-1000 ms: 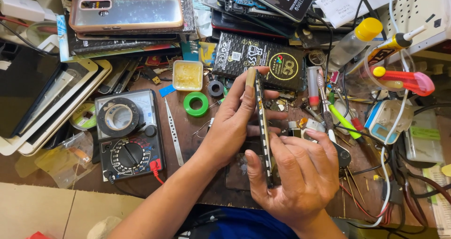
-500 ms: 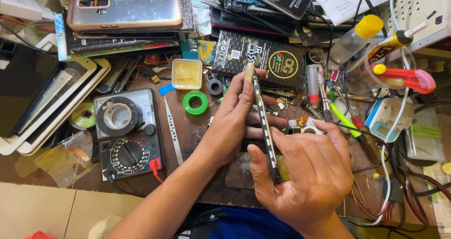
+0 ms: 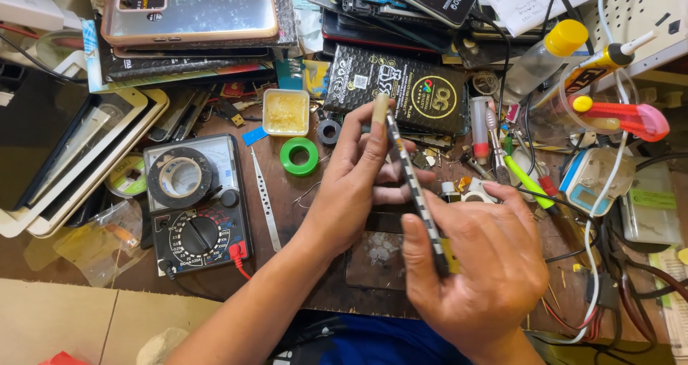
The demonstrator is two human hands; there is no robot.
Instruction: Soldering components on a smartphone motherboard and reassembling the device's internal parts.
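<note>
Both hands grip a phone [image 3: 416, 193] edge-on, mid-desk: left hand [image 3: 351, 193] wraps its top, right hand [image 3: 480, 272] its bottom. Prob. checking the frame; next needs steady grip, light pressure.

1. A thin phone [image 3: 416, 193] was held edge-on above the middle of the workbench [image 3: 301, 279], gripped by both hands.
2. The left hand [image 3: 355, 186] was wrapped around its far end, a fingertip laid at the top.
3. The right hand [image 3: 487, 279] was closed around its near end.
4. A multimeter [image 3: 201, 221] carrying a roll of black tape [image 3: 179, 177] was seen toward the left edge, a green tape ring [image 3: 299, 155] nearby.
</note>
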